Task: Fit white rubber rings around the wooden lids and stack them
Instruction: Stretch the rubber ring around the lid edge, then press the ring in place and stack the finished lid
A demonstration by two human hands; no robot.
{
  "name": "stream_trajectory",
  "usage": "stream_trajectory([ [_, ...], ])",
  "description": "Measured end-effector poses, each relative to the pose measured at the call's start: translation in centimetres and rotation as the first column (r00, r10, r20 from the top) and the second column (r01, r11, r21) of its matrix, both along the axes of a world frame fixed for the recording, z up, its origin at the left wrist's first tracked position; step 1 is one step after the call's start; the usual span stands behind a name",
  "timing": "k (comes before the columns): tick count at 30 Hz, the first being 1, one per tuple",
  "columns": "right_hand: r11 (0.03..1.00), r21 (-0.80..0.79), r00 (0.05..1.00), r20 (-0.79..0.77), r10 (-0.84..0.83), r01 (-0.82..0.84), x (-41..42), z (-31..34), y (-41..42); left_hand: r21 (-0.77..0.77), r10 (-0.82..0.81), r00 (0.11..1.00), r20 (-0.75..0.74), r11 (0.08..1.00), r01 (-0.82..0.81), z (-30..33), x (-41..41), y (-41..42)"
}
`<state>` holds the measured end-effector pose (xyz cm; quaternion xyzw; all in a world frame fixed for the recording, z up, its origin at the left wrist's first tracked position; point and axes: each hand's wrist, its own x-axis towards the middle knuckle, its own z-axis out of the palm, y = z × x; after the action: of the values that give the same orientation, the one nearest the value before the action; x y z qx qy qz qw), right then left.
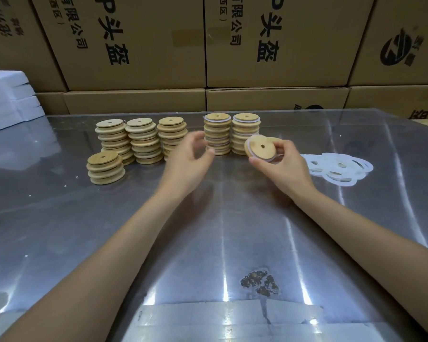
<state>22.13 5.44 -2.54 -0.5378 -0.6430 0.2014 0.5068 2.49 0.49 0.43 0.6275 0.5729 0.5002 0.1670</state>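
My right hand [283,166] grips a round wooden lid [261,147] with a centre hole and a white rubber ring around its rim, tilted up just right of the ringed stacks. My left hand [188,160] hovers blurred in front of the stacks, fingers loosely curled and holding nothing. Two stacks of ringed lids [231,134] stand behind the hands. Three tall stacks of bare lids [140,140] stand to the left, with a short stack [105,167] in front of them. A pile of loose white rings [339,169] lies flat on the table at the right.
The table [208,243] is shiny metal under clear film, with a dark stain [260,282] near the front. Cardboard boxes [139,43] form a wall at the back edge. White foam sheets [8,99] are stacked at the far left.
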Motion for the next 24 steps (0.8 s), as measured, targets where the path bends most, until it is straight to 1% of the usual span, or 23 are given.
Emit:
stream_trajectory([
  [1, 0.998, 0.006, 0.997, 0.035, -0.068, 0.068, 0.4, 0.1, 0.5, 0.082, 0.125, 0.989, -0.082, 0.990, -0.118, 0.2, -1.1, 0.1],
  [2, 0.990, 0.009, 0.988, 0.074, -0.138, 0.138, 0.7, 0.1, 1.0, 0.152, 0.249, 0.958, -0.144, 0.962, -0.227, 0.4, -2.4, 0.2],
  [4, 0.967, 0.007, 0.959, 0.126, -0.253, 0.254, 1.1, 0.3, 2.0, 0.237, 0.456, 0.860, -0.229, 0.883, -0.405, 0.4, -4.7, 0.4],
  [5, 0.955, 0.003, 0.946, 0.139, -0.293, 0.296, 1.2, 0.4, 2.4, 0.238, 0.535, 0.800, -0.271, 0.843, -0.482, 0.3, -5.8, 0.5],
  [6, 0.945, 0.000, 0.933, 0.154, -0.324, 0.328, 1.3, 0.5, 2.8, 0.200, 0.592, 0.738, -0.323, 0.805, -0.558, 0.1, -6.7, 0.6],
  [7, 0.936, -0.001, 0.921, 0.180, -0.346, 0.352, 1.3, 0.6, 3.1, 0.128, 0.622, 0.686, -0.377, 0.769, -0.627, -0.1, -7.5, 0.6],
  [8, 0.931, -0.001, 0.910, 0.213, -0.357, 0.365, 1.3, 0.6, 3.4, 0.039, 0.627, 0.653, -0.424, 0.733, -0.679, -0.4, -8.1, 0.6],
  [9, 0.928, -0.003, 0.900, 0.247, -0.360, 0.372, 1.3, 0.6, 3.7, -0.051, 0.618, 0.640, -0.457, 0.700, -0.713, -0.8, -8.6, 0.6],
  [11, 0.923, -0.013, 0.886, 0.285, -0.366, 0.385, 1.3, 0.7, 4.3, -0.185, 0.593, 0.644, -0.484, 0.650, -0.737, -1.4, -9.2, 0.5],
  [13, 0.917, -0.025, 0.879, 0.294, -0.375, 0.399, 1.4, 0.7, 4.8, -0.218, 0.579, 0.641, -0.504, 0.633, -0.743, -1.7, -9.5, 0.5],
  [16, 0.919, -0.034, 0.876, 0.318, -0.363, 0.393, 1.4, 0.6, 5.4, -0.129, 0.588, 0.599, -0.544, 0.646, -0.752, -1.7, -9.8, 0.6],
  [18, 0.920, -0.033, 0.869, 0.345, -0.356, 0.391, 1.5, 0.5, 5.6, -0.080, 0.601, 0.587, -0.543, 0.659, -0.748, -1.6, -9.9, 0.6],
  [24, 0.920, 0.010, 0.832, 0.425, -0.358, 0.391, 1.5, 0.3, 5.9, -0.096, 0.652, 0.638, -0.409, 0.665, -0.741, -1.7, -10.0, 0.6],
])
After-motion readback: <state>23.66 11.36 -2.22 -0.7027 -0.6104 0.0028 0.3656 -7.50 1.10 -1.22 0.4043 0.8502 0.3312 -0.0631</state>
